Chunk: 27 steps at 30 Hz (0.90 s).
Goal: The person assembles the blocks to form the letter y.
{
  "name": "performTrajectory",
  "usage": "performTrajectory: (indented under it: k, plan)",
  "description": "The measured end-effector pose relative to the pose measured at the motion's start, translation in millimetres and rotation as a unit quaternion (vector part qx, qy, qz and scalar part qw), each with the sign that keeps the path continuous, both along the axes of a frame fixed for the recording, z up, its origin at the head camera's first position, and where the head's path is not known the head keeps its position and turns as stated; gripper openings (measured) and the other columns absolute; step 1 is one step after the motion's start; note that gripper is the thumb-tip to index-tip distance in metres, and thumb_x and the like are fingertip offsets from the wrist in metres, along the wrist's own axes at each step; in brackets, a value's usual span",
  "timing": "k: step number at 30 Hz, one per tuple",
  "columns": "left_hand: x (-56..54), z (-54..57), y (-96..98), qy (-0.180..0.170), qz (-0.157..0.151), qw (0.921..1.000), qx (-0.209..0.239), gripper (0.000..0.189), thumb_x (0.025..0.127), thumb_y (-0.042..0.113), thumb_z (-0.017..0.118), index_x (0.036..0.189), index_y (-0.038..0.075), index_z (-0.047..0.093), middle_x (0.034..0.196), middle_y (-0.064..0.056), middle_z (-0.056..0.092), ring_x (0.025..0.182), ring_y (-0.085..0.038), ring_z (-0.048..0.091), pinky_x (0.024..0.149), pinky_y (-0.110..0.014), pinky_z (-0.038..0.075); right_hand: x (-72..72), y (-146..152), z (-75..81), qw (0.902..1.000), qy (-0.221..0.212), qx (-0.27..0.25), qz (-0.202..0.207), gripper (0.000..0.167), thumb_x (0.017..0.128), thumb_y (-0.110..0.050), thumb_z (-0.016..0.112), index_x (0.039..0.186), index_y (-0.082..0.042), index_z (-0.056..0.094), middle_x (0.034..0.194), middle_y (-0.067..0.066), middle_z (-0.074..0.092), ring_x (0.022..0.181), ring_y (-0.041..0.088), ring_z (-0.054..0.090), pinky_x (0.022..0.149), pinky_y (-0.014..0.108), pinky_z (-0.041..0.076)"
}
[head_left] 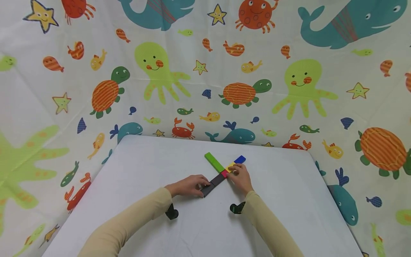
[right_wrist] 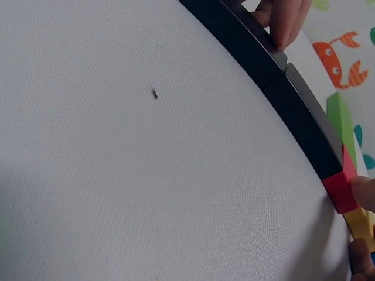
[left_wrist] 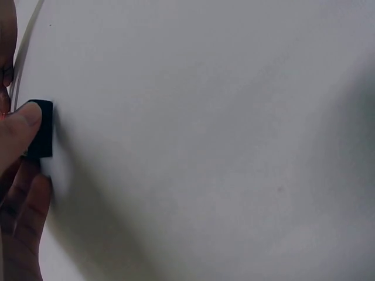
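Toy blocks lie in a diagonal row: two black blocks (head_left: pixel 218 179), a small red block (head_left: pixel 224 173), a yellow block (head_left: pixel 229 166) and a blue block (head_left: pixel 240 159). A long green block (head_left: pixel 214 162) branches off at the red one. My left hand (head_left: pixel 192 185) grips the near end of the row, its thumb (left_wrist: pixel 26 117) on a black block (left_wrist: pixel 44 137). Over the red and yellow part, my right hand (head_left: pixel 241 178) bends its fingers round the blocks. In the right wrist view one fingertip (right_wrist: pixel 364 192) presses the red block (right_wrist: pixel 340 192), and another lies beside the yellow block (right_wrist: pixel 358 225).
The blocks rest on a white-covered table (head_left: pixel 154 160). Behind it hangs a curtain (head_left: pixel 192 82) printed with sea animals. Dark devices (head_left: pixel 237 208) sit at both wrists, below the beige sleeves (head_left: pixel 269 225). A small dark speck (right_wrist: pixel 154 93) shows on the cloth.
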<state>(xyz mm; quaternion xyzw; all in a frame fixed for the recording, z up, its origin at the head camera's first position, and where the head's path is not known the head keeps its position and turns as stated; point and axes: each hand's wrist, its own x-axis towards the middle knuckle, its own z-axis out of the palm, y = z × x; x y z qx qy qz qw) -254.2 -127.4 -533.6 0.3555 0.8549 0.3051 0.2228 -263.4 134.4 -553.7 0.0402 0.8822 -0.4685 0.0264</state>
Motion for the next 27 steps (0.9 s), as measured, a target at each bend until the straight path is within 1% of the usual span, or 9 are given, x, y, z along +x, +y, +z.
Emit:
performTrajectory:
  k: [7,14,23,27]
  plan:
    - [0.4,-0.5,-0.7,0.009,-0.005,0.9999,0.001,0.049,0.083,0.017,0.08,0.128,0.011,0.064,0.124,0.001,0.058,0.1,-0.008,0.056,0.083,-0.022,0.05,-0.2,-0.2,0.2,1.0,-0.001,-0.001,0.003,0.03,0.088,-0.021,0.074,0.113,-0.006,0.07,0.135,0.01,0.046,0.114,0.027,0.052,0.099,0.043,0.046]
    - [1.9,4.0,-0.9,-0.002,-0.007,0.9999,0.014,0.049,0.083,0.012,0.079,0.129,0.007,0.062,0.125,-0.002,0.057,0.104,-0.016,0.057,0.085,-0.023,0.05,-0.8,0.4,-0.8,0.9999,0.009,0.009,0.008,0.028,0.087,-0.018,0.074,0.112,-0.005,0.071,0.133,0.011,0.047,0.112,0.027,0.054,0.099,0.042,0.045]
    - [1.2,6.0,-0.9,0.001,-0.013,0.9999,0.004,0.045,0.085,0.011,0.077,0.128,0.009,0.063,0.127,-0.001,0.056,0.106,-0.014,0.056,0.087,-0.023,0.049,-1.7,0.7,-3.1,0.9999,0.007,0.005,0.007,0.028,0.088,-0.018,0.073,0.112,-0.005,0.071,0.133,0.011,0.047,0.112,0.028,0.053,0.099,0.044,0.046]
    - [0.4,6.2,-1.1,0.001,-0.011,0.9999,0.0,0.044,0.085,0.011,0.076,0.127,0.009,0.063,0.127,0.0,0.056,0.106,-0.013,0.056,0.087,-0.022,0.049,-1.8,1.0,-2.4,1.0,0.003,0.001,0.006,0.028,0.087,-0.019,0.074,0.111,-0.006,0.071,0.133,0.01,0.047,0.113,0.027,0.053,0.099,0.042,0.045]
